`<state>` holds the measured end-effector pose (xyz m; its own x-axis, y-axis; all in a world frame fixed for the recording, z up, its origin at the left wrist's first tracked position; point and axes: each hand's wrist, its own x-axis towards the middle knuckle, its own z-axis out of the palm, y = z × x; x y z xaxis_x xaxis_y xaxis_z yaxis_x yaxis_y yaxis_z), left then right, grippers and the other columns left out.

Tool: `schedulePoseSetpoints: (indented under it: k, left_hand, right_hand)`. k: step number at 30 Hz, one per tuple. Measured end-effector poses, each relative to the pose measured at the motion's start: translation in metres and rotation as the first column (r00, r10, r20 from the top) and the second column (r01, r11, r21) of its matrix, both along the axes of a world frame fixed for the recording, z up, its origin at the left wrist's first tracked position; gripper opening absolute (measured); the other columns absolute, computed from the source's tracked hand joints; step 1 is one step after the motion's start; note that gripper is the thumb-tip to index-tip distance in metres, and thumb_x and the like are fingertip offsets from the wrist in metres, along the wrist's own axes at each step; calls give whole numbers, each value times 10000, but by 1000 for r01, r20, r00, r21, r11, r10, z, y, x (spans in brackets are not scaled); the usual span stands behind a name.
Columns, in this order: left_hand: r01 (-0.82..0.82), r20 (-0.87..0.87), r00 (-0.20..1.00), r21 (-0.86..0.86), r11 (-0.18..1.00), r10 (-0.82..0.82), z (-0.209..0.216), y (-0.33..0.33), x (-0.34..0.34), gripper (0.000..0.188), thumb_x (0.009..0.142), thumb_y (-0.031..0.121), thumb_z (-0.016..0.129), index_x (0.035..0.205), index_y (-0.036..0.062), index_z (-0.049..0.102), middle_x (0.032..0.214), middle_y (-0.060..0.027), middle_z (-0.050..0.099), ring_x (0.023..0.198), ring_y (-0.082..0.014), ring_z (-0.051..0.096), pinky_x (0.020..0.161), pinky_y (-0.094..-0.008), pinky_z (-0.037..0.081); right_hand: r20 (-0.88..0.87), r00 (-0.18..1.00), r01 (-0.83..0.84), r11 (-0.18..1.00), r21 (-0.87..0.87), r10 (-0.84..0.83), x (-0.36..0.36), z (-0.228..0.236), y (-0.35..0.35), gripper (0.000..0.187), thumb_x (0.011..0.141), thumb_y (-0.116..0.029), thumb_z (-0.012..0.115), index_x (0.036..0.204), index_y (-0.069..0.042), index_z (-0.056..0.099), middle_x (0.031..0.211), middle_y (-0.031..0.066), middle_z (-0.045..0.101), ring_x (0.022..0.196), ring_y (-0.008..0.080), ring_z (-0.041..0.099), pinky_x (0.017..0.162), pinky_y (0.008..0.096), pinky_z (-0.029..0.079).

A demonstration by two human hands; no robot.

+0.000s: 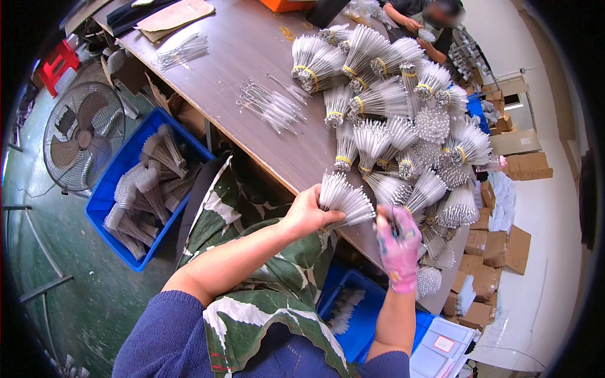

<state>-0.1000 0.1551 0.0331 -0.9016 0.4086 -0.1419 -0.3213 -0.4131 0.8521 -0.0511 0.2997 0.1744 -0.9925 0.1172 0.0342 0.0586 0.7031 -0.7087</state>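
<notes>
My left hand [302, 211] is closed round a fanned bundle of thin wire brushes [345, 200] with white bristles, held over the table's near edge. Close beside the bundle's right side is my right hand [399, 252], in a stained pink glove. Its fingers are curled together, and whatever may be between them is hidden. Many similar brush bundles [372, 135], several tied with yellow bands, are heaped on the right part of the table [220, 82]. Loose brushes [271, 104] with looped wire ends lie left of the heap.
On the left are a blue crate [96, 211] of brush bundles, a standing fan [82, 135] and a red stool [58, 66]. Another blue bin [372, 296] stands below the table's near edge. Across the table, another person's hands [413, 25] hold brushes. Cardboard boxes [518, 249] stand at right.
</notes>
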Motion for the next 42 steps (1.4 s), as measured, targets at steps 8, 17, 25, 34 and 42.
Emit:
schedulePoseSetpoints:
  k: [8,17,25,34,42]
  left_hand:
    - [-22,-59,998,-51,998,19,-2,-3,0,479,656,137,785,1040,-16,543,933,-75,636,846,-126,593,788,-285,482]
    - [34,-33,999,-4,999,-34,4,-9,-6,465,650,59,775,1053,-11,553,974,-68,634,873,-133,594,823,-288,474]
    - [25,151,987,158,987,-49,6,-11,-9,459,651,57,775,1052,-12,560,957,-64,634,845,-129,600,795,-282,487]
    - [18,19,1000,-160,987,-15,1,-4,-3,546,646,235,767,1084,-12,554,998,-118,642,935,-191,596,838,-321,454]
    - [46,-21,999,-133,990,-49,6,-11,-4,478,658,125,760,1066,-12,553,958,-76,641,873,-147,593,815,-303,473]
  right_hand:
    - [94,977,-208,941,266,189,-52,-18,-4,126,766,-79,624,849,16,619,773,88,581,725,181,568,682,294,439]
    - [-42,949,223,763,-607,-311,-79,-26,1,120,910,-179,531,926,-60,540,756,7,539,592,64,485,493,184,381]
    - [95,981,174,561,-809,-168,-105,20,-82,77,841,-108,581,896,-55,567,785,45,587,627,106,579,419,168,358]
    - [487,869,460,512,-725,-91,-189,-77,-145,52,846,-82,517,809,-47,526,686,60,526,514,116,485,376,214,317]
    - [198,979,83,788,-610,50,-123,1,-106,157,866,-132,560,987,-34,583,723,28,580,545,89,515,420,206,391]
